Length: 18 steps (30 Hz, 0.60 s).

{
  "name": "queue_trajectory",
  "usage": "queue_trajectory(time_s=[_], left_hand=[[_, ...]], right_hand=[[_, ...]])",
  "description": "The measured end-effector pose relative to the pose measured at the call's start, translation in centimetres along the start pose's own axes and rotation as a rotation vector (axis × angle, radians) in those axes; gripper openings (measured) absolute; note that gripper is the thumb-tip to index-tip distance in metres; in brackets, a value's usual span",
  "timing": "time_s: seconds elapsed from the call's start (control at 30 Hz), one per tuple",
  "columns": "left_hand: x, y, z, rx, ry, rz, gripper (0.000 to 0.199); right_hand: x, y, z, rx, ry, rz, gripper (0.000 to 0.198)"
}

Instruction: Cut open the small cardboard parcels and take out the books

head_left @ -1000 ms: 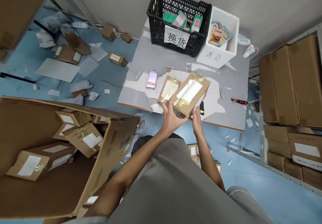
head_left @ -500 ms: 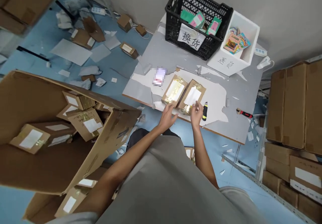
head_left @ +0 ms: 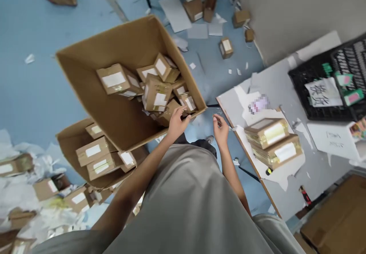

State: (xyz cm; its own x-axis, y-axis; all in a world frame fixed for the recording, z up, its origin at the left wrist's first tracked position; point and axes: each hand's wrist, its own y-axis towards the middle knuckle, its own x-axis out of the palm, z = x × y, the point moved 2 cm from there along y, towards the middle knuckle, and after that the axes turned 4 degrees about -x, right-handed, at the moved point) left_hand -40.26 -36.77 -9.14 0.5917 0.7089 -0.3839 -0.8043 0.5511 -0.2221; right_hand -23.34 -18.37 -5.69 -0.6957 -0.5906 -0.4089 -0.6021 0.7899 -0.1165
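My left hand (head_left: pixel 177 124) is open, fingers spread, at the near rim of a large cardboard box (head_left: pixel 114 117). Whether it touches the rim I cannot tell. Inside that box lie several small taped cartons with white labels, one of them a tilted carton (head_left: pixel 156 94) close to my fingers. My right hand (head_left: pixel 221 130) hovers between the box and the table (head_left: pixel 286 197), its fingers loosely curled and a little apart, with nothing visible in them. On the table, two taped cardboard cartons, one carton (head_left: pixel 265 132) beside another carton (head_left: pixel 278 153), sit right of my right hand.
A yellow-black cutter (head_left: pixel 268 171) is partly covered by the cartons. Further off lie a red-black cutter (head_left: pixel 305 195), a blurred phone (head_left: pixel 259 104), a black crate (head_left: pixel 320 94) and a white foam box (head_left: pixel 333 139). A second box (head_left: pixel 68 151) of cartons and scattered packaging cover the floor.
My view has swung left, toward the large box. Both hands have left the two cartons on the table; my left hand is now at the box rim.
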Motion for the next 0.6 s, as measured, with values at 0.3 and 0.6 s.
queue_trajectory(time_s=[0.3, 0.6], left_hand=[[-21.6, 7.4, -15.9, -0.424, 0.130, 0.441, 0.070], [-27.1, 19.2, -25.4, -0.467, 0.321, 0.193, 0.089]], right_hand=[[17.8, 0.1, -7.6, -0.025, 0.001, -0.424, 0.047], [23.7, -0.3, -5.4, 0.066, -0.104, -0.587, 0.041]])
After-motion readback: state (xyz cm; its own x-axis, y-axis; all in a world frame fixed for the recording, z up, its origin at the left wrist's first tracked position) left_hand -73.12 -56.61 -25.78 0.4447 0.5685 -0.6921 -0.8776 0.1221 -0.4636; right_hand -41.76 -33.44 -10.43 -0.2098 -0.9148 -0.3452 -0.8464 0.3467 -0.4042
